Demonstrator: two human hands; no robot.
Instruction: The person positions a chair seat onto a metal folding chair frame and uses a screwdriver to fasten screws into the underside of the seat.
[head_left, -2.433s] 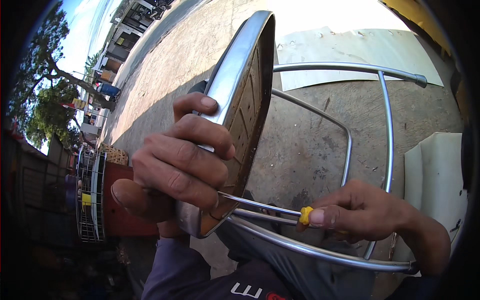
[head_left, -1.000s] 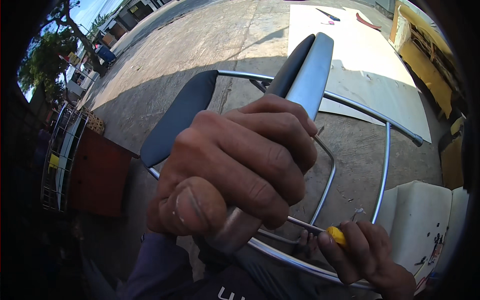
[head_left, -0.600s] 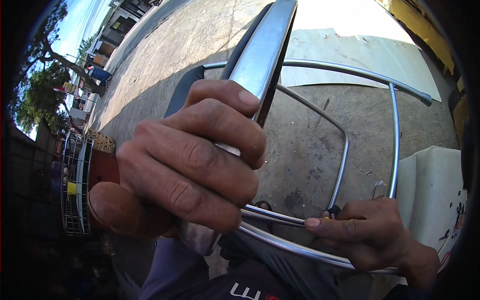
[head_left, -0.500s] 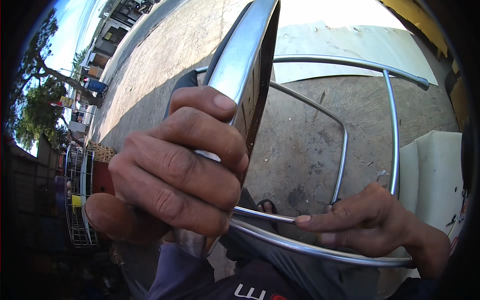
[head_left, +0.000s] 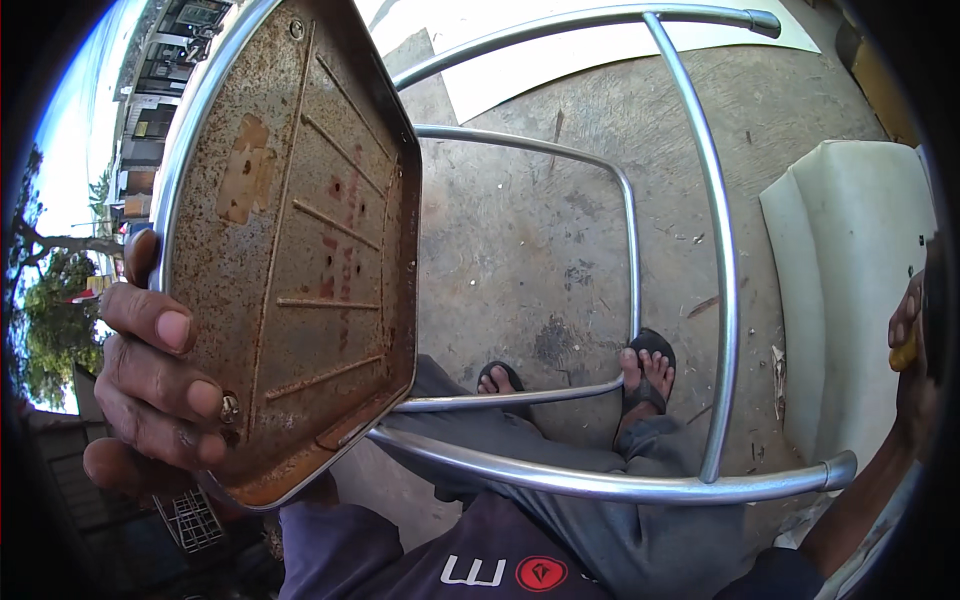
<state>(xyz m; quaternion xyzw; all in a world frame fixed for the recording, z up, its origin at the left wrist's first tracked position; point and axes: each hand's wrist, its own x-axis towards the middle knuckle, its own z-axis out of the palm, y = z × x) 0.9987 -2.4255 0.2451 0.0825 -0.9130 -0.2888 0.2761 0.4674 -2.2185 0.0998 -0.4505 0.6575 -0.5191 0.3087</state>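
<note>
A folding-type chair frame of shiny metal tube lies tilted across my lap and the floor. Its seat pan faces me with the rusty brown underside, ribbed and rimmed in bright metal. My left hand is wrapped over the pan's left rim, fingertips on the rusty face beside a bolt. At the far right edge, my right hand is closed around a small yellow thing, perhaps a tool handle; the dark rim of the picture hides the rest of it.
A cream padded cushion stands on the right, near my right forearm. Beyond the frame a white sheet lies on the stained concrete floor. My sandalled foot is beside the lower tube. A wire rack stands at the lower left.
The chair frame has turned, bringing the seat's rusty underside into view. My left hand has moved left with its rim. My right hand has left the tube for the far right and holds something yellow.
</note>
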